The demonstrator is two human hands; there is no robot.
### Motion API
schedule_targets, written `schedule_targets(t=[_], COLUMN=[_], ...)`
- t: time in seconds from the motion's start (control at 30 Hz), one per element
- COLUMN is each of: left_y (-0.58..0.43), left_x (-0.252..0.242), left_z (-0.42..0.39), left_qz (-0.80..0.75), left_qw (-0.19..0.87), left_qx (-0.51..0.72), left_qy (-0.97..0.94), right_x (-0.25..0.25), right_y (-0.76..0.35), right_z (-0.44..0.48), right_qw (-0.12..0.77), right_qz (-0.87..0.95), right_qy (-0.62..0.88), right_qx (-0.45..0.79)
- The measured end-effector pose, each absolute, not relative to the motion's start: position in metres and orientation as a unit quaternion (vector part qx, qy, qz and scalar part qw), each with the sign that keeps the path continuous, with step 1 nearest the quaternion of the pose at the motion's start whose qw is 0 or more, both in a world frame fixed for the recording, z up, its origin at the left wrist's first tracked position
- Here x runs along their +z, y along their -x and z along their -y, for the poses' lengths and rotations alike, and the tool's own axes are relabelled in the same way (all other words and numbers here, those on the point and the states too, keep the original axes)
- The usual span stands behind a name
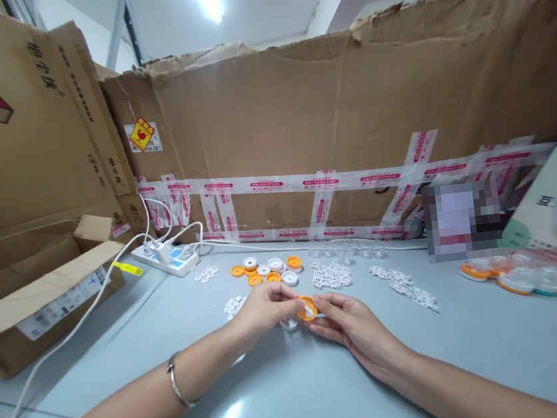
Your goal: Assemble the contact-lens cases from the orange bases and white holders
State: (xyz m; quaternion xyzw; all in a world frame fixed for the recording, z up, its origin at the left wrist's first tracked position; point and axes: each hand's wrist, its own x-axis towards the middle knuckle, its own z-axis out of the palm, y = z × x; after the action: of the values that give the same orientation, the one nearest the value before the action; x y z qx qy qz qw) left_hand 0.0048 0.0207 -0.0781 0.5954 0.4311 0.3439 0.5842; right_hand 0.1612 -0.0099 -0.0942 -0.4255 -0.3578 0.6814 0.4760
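Both hands meet over the middle of the table around an orange round plastic cap [311, 299], tilted so that a small white piece shows inside it. My left hand [265, 311] pinches the cap's left side with thumb and fingers. On the other side, my right hand [346, 322] grips its rim. A white round cap [290, 324] sits just below my left fingers, partly covered by them. Behind the hands lies a group of orange caps [255, 279] and white caps [275, 264]. Small white discs [234, 306] lie left of my left hand.
White patterned pieces lie in a pile [331, 275] and a strip [413, 293]. Clear domes [346, 249] line the back; capped domes [515, 279] stand right. A power strip [176, 259], white cable [77, 319] and open carton [41, 290] occupy the left. Cardboard [268, 116] walls the back.
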Motion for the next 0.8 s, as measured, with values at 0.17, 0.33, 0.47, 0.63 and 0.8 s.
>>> schedule_targets(t=[0.17,0.33,0.47,0.63,0.8], left_y=[-0.005,-0.006,-0.009,-0.014,-0.016], left_x=[-0.072,-0.072,-0.074,-0.072,-0.073], left_z=[-0.018,-0.015,-0.011,-0.005,-0.004], left_qz=[-0.437,-0.43,-0.424,-0.437,-0.433], left_qw=[0.573,0.543,0.54,0.534,0.537], left_qx=[0.391,0.425,0.438,0.455,0.459], left_qy=[-0.573,-0.583,-0.581,-0.563,-0.56], right_x=[-0.091,-0.089,-0.087,-0.086,-0.085], right_y=[-0.165,-0.173,-0.174,-0.175,-0.175], right_z=[0.007,0.009,0.007,0.006,0.007], right_qw=[0.507,0.468,0.445,0.43,0.4], right_qz=[0.505,0.73,0.774,0.791,0.811], right_qy=[0.456,0.43,0.415,0.412,0.414], right_qx=[0.528,0.251,0.176,0.143,0.108])
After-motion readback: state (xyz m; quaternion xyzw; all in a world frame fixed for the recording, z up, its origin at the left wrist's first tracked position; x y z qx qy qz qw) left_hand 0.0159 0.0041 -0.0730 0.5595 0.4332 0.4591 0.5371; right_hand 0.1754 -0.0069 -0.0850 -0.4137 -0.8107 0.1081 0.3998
